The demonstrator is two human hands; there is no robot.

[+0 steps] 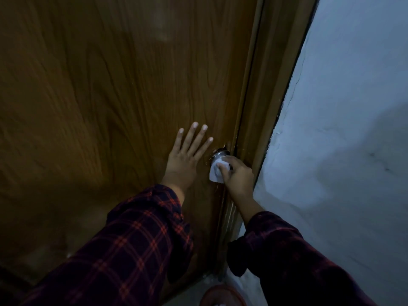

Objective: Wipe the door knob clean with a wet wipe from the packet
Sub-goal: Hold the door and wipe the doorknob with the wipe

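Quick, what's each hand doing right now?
Left hand: open, flat on the brown wooden door.
Right hand: closed on the white wet wipe.

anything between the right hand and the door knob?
Yes. In the head view a white wet wipe lies between the right hand and the metal door knob, draped over the knob's front.

A brown wood-grain door (114,89) fills the space above and to the left of the hands, with faint glare high on its panel. Just right of the hands runs the brown door frame (271,89), slanting upward. Beyond it, further right, stands a pale bluish-white wall (353,129) with a rough, cracked edge. The light is dim. Below the hands lies pale floor (189,292).
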